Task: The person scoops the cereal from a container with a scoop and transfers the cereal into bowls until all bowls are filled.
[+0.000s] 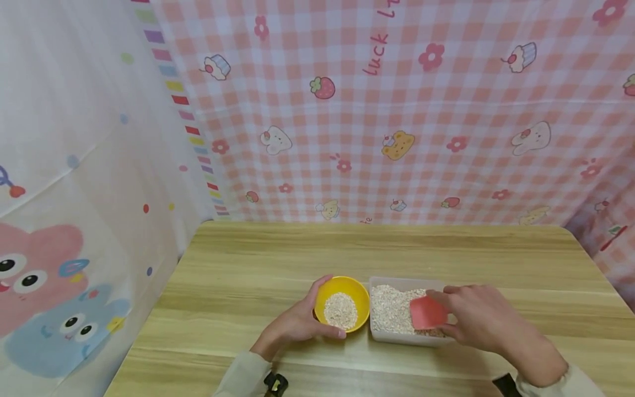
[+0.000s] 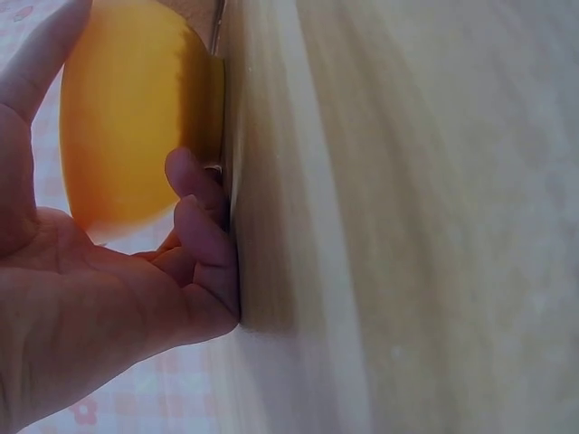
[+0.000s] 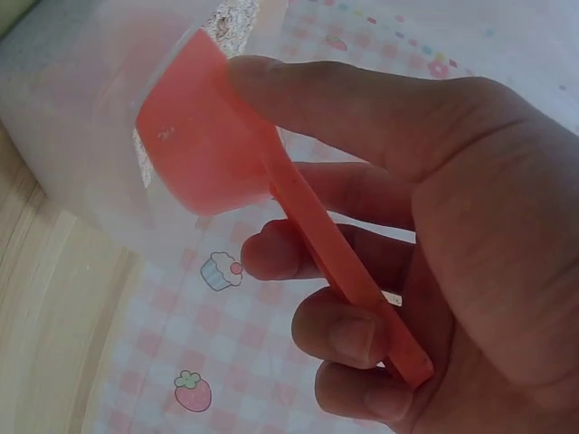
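A yellow bowl [image 1: 361,301] with oats [image 1: 340,310] in it stands on the table. My left hand [image 1: 302,317] holds it from the left, thumb along the near side and fingers round the far side. In the left wrist view, the curled fingers [image 2: 206,240] lie low beside the bowl's foot. My right hand [image 1: 483,317] grips the handle of a pinkish-red scoop [image 1: 428,312], whose cup is over the oats at the right of a whitish plastic box [image 1: 397,337]. In the right wrist view, the thumb presses against the scoop cup [image 3: 204,136]; what the cup holds is hidden.
Box and bowl stand side by side, nearly touching, on a wood-grain table [image 1: 238,259]. Behind the table hangs a pink checked cloth [image 1: 357,182], and a white patterned cloth [image 1: 99,165] hangs at the left.
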`<state>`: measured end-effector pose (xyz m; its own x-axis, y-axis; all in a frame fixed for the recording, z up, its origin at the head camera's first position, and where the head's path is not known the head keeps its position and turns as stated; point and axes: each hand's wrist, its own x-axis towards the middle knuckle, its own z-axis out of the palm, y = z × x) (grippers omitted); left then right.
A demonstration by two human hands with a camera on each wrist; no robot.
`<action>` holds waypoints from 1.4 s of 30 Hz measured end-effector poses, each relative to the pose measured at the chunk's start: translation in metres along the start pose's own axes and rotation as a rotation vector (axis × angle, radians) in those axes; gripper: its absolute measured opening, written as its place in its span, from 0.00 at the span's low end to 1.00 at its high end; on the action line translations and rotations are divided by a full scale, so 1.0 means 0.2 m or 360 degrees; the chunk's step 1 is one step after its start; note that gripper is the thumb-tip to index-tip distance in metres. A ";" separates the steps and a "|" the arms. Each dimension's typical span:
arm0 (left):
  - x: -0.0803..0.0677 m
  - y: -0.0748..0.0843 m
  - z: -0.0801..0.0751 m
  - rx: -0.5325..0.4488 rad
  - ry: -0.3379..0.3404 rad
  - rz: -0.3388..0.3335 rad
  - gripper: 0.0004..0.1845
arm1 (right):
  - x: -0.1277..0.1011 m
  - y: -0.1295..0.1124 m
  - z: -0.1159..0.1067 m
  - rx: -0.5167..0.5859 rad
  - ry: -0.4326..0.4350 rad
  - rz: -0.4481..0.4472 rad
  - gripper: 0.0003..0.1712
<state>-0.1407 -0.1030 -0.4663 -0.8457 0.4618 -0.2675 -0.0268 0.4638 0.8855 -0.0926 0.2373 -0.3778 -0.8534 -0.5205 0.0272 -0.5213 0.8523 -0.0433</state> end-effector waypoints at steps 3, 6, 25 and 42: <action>0.00 0.00 0.00 0.0001 -0.0001 0.0005 0.63 | 0.00 -0.01 0.00 0.0002 0.0002 0.0014 0.32; 0.00 0.00 0.00 0.0006 0.0005 0.0016 0.63 | 0.01 -0.02 0.00 -0.0007 0.0004 0.0022 0.31; -0.03 0.10 0.03 0.0401 0.0494 0.0093 0.58 | 0.02 0.02 0.04 0.0059 -0.0023 0.0048 0.31; -0.01 0.27 0.20 0.0320 0.0308 0.0382 0.42 | 0.02 0.04 0.07 0.0171 -0.0090 0.0103 0.31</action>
<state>-0.1185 -0.0492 -0.4336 -0.9009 0.4328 0.0329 0.2737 0.5078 0.8169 -0.0992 0.2410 -0.3918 -0.8823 -0.4694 -0.0356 -0.4596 0.8753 -0.1501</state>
